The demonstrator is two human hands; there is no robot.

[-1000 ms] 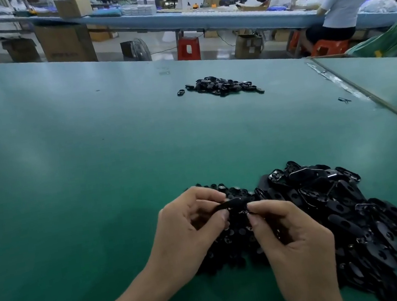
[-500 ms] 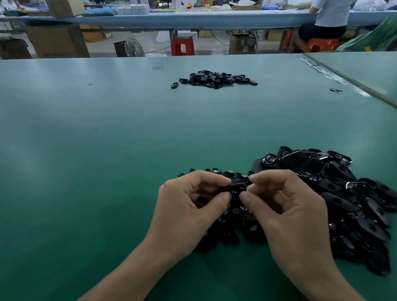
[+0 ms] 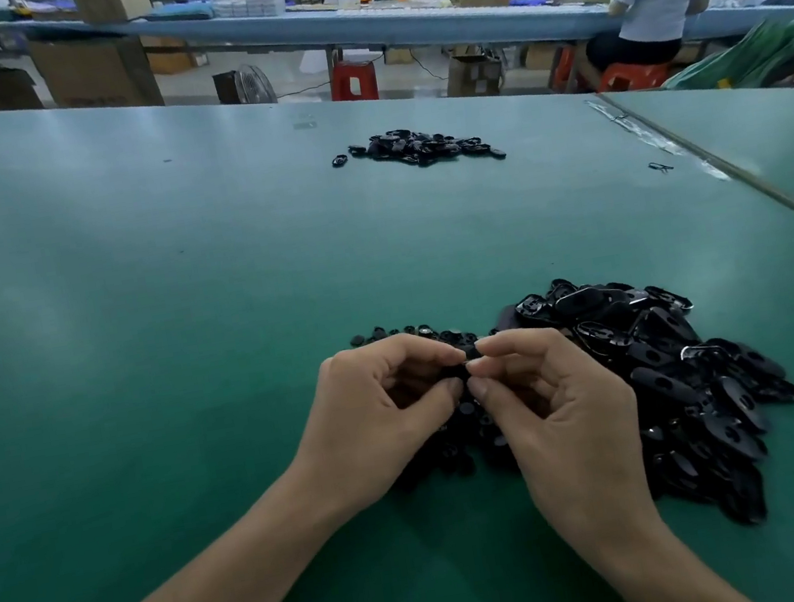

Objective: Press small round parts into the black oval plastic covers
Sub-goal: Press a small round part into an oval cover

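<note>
Left hand [image 3: 382, 417] and right hand [image 3: 558, 410] pinch 1 black oval plastic cover [image 3: 468, 355]. A small heap [image 3: 417, 147] toward the green table's [image 3: 127, 317] far edge seems finished; the larger near-edge heap [image 3: 667, 377] awaits.

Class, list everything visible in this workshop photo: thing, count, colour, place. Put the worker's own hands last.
table: one, green, fills the foreground
oval covers: one large pile, black, near right
round parts: one smaller pile, black, partly under the hands
far pile: one, black, mid-table, farther away
held black part: one, between both hands' fingertips
stray piece: one, black, by the table seam on the right
stools: at least three, red, beyond the table
bench: one, blue, across the background
left hand: pinches the held black part
right hand: pinches it too
</note>
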